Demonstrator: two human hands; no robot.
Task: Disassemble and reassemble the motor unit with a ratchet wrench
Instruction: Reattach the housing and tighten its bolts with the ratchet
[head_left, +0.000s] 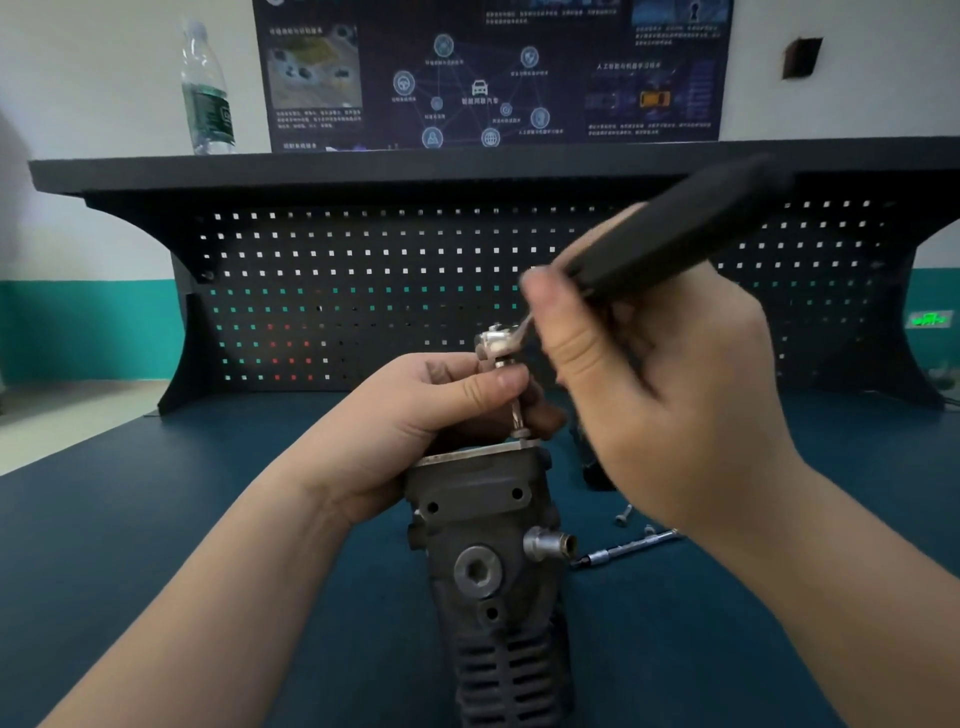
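The grey motor unit stands upright on the blue bench mat, its slotted housing toward me. My left hand rests on the unit's top plate and pinches the thin socket extension that stands on a bolt at the plate's right corner. My right hand grips the black handle of the ratchet wrench, blurred by motion. Its silver head sits on top of the extension, just above my left fingers.
A loose bolt and a slim silver driver bar lie on the mat right of the unit. A dark part stands behind my right hand. The black pegboard backs the bench; a water bottle stands on its shelf.
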